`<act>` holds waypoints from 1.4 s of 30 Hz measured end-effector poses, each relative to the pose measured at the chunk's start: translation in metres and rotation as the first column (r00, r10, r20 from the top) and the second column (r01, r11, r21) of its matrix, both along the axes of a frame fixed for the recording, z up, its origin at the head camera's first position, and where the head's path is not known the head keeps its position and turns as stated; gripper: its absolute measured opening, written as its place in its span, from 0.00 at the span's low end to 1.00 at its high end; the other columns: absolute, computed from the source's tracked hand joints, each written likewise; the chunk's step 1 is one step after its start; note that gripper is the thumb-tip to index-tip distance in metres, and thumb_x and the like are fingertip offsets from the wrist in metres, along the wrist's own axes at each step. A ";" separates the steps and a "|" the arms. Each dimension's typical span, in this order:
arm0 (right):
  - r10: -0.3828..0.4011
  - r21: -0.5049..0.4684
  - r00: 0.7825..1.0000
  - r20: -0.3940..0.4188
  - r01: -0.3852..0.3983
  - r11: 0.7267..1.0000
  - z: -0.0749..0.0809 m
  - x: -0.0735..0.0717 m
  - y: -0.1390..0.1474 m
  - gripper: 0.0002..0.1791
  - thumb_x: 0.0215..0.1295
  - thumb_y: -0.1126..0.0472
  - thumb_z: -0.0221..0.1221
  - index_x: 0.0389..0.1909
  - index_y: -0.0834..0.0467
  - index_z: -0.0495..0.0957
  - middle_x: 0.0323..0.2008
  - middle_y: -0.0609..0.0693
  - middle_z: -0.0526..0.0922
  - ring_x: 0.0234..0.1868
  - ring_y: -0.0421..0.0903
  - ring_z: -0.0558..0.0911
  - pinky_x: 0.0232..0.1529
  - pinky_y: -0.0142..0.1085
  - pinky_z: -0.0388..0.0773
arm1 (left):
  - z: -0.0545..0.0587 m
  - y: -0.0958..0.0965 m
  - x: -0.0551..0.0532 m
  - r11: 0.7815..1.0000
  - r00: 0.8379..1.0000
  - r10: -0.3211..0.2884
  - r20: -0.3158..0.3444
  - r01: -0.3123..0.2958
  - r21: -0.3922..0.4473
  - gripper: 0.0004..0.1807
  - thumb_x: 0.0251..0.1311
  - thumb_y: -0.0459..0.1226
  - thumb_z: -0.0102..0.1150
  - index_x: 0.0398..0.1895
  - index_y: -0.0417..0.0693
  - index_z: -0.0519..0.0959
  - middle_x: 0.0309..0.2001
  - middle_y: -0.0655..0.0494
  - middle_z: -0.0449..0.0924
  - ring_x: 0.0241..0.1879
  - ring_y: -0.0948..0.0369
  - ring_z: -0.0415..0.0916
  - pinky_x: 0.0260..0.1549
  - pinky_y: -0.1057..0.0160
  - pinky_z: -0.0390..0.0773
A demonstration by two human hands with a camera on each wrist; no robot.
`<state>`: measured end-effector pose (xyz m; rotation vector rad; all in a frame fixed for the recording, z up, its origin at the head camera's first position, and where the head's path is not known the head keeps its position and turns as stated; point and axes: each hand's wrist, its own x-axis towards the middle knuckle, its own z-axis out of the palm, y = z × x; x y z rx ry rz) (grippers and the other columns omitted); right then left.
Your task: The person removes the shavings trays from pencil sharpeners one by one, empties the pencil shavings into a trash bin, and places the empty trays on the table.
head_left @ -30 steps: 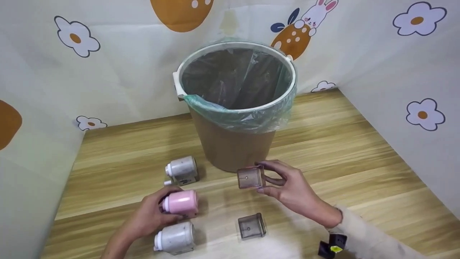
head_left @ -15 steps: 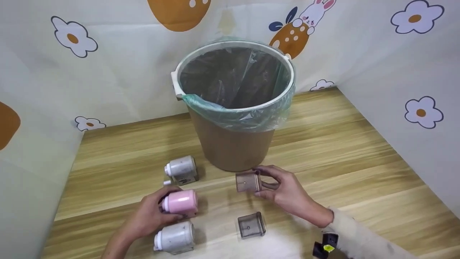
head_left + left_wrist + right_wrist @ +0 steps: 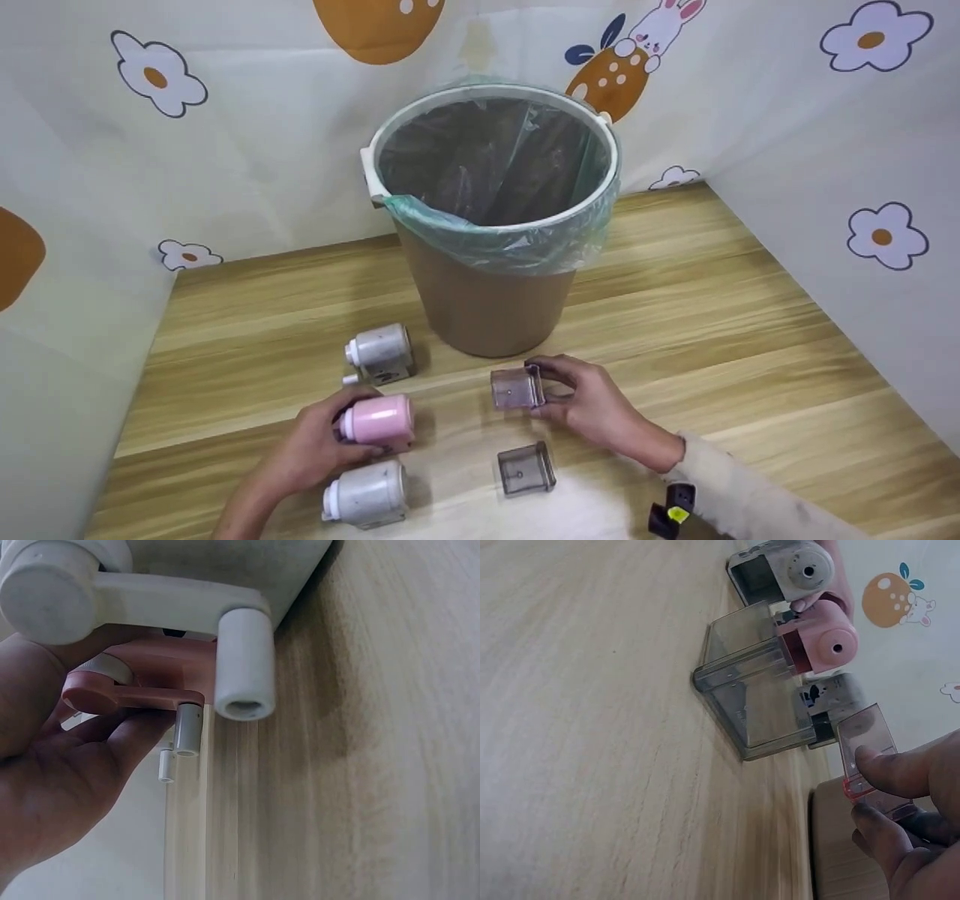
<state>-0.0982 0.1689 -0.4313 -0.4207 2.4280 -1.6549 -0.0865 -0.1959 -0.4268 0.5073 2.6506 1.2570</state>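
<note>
My left hand [image 3: 319,446] grips a pink crank pencil sharpener [image 3: 381,420] around its crank end; the pink crank arm [image 3: 150,696] shows in the left wrist view. A pale grey sharpener [image 3: 367,493] lies nearer me, and another grey sharpener [image 3: 381,351] lies farther off, both on their sides or bases, I cannot tell which. My right hand [image 3: 596,401] pinches a clear pinkish shavings drawer [image 3: 514,388] by its rim, thumb on one side, fingers on the other. A clear grey shavings drawer [image 3: 525,470] rests on the table in front of the near sharpener.
Behind the sharpeners stands a tall brown bin [image 3: 495,307] lined with a thin green plastic bag [image 3: 517,251]. Wood-grain tabletop [image 3: 712,322] spreads to the right. Printed cloth walls [image 3: 262,150] border the table at the back and sides.
My right hand has come nearer me and slightly left, bringing the pinkish drawer down in the head view. My left hand and the pink sharpener have stayed in place.
</note>
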 end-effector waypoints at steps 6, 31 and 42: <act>0.009 0.070 1.000 -0.011 -0.008 0.998 -0.005 0.000 0.000 0.36 0.48 0.73 0.71 0.62 0.70 0.72 0.58 0.65 0.80 0.61 0.66 0.79 0.59 0.44 0.81 | 0.001 0.002 0.000 1.000 1.000 0.005 0.003 -0.005 0.011 0.34 0.42 0.37 0.80 0.56 0.48 0.77 0.48 0.49 0.84 0.44 0.56 0.80 0.43 0.64 0.79; 0.029 0.206 0.999 -0.041 -0.020 0.978 -0.019 -0.001 -0.001 0.35 0.45 0.64 0.76 0.59 0.61 0.79 0.50 0.52 0.85 0.53 0.52 0.82 0.62 0.53 0.77 | -0.002 0.001 -0.001 1.000 1.000 0.001 0.000 -0.001 0.008 0.33 0.42 0.37 0.80 0.56 0.48 0.77 0.47 0.50 0.84 0.44 0.57 0.80 0.44 0.63 0.79; 0.049 0.214 0.998 -0.030 -0.042 0.976 -0.020 -0.003 0.000 0.35 0.43 0.63 0.77 0.57 0.61 0.80 0.49 0.49 0.85 0.53 0.51 0.82 0.62 0.53 0.77 | -0.002 0.000 0.000 1.000 0.999 -0.012 -0.032 0.012 0.004 0.32 0.41 0.37 0.80 0.54 0.50 0.77 0.46 0.51 0.85 0.42 0.59 0.80 0.42 0.64 0.79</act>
